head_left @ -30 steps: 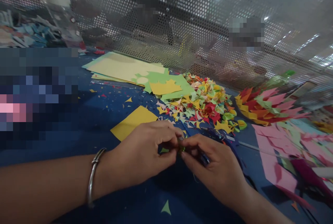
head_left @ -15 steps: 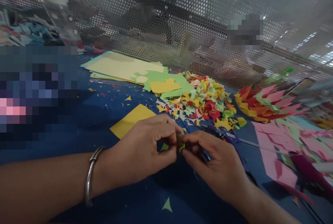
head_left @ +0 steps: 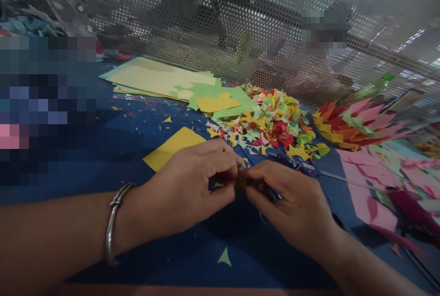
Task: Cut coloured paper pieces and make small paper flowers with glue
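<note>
- The heap (head_left: 275, 122) of small cut and folded paper bits, in red, yellow, green, orange and pink, lies on the blue-covered bench (head_left: 154, 259).
- The left hand (head_left: 192, 186) is on the person's side of the heap, a little to its left; its fingers are bent in a pinch, tips closed on a small piece (head_left: 242, 181).
- The right hand (head_left: 292, 204) is also on the person's side of the heap; its thumb and forefinger pinch the same piece from the other side.
- That piece is in front of the heap, between the two sets of fingertips, mostly hidden by them; its shape cannot be made out.
- A yellow sheet (head_left: 172, 149) lies to the left of the heap and nearer the person, partly covered by the left hand.
- A pointed green scrap (head_left: 225, 257) lies well in front of the heap.
- A stack of paper (head_left: 154, 76) is left of the heap, with a cut green sheet (head_left: 202, 92) lying between the two.
- Right of the heap stands a spiky paper piece (head_left: 357, 124) in orange, yellow, pink and green.
- Pink paper (head_left: 355, 167) lies to the right of the heap and nearer the person.
</note>
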Action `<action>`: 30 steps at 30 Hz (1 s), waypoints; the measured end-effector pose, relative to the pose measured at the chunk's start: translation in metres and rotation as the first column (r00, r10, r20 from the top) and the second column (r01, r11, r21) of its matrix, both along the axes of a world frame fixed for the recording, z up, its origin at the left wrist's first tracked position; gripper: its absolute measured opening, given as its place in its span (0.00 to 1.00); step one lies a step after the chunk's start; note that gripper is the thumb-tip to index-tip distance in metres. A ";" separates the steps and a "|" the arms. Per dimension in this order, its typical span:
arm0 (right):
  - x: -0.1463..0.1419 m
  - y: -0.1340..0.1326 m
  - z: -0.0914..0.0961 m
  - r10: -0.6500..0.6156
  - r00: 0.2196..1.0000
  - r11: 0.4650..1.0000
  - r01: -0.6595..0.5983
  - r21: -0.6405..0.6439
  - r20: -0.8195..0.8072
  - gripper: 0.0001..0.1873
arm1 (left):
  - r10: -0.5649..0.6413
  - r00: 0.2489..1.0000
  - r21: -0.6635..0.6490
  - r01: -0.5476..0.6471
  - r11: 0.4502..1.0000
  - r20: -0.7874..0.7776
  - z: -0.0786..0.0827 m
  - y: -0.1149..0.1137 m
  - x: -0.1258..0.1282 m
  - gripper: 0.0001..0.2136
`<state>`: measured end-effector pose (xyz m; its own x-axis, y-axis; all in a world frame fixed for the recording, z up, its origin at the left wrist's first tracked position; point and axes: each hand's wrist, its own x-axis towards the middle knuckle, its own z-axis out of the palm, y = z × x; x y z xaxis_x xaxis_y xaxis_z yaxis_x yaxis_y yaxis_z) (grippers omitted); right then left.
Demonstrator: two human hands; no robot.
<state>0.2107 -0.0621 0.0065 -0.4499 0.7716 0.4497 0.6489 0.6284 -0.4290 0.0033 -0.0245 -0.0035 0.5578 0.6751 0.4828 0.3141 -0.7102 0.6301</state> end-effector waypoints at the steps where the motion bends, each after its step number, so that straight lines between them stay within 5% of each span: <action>1: 0.000 0.000 0.000 -0.002 1.000 1.000 0.002 -0.002 0.002 0.06 | -0.005 1.000 0.011 0.005 1.000 -0.005 0.000 0.000 0.000 0.06; 18: -0.001 -0.003 -0.004 0.004 1.000 0.999 -0.005 -0.049 -0.011 0.09 | 0.020 0.998 0.088 -0.014 0.996 -0.068 -0.005 0.001 -0.001 0.04; 30: -0.004 0.000 -0.007 0.013 0.999 0.999 -0.014 -0.034 -0.038 0.06 | 0.059 0.998 -0.045 -0.061 0.997 -0.036 -0.002 -0.002 -0.001 0.05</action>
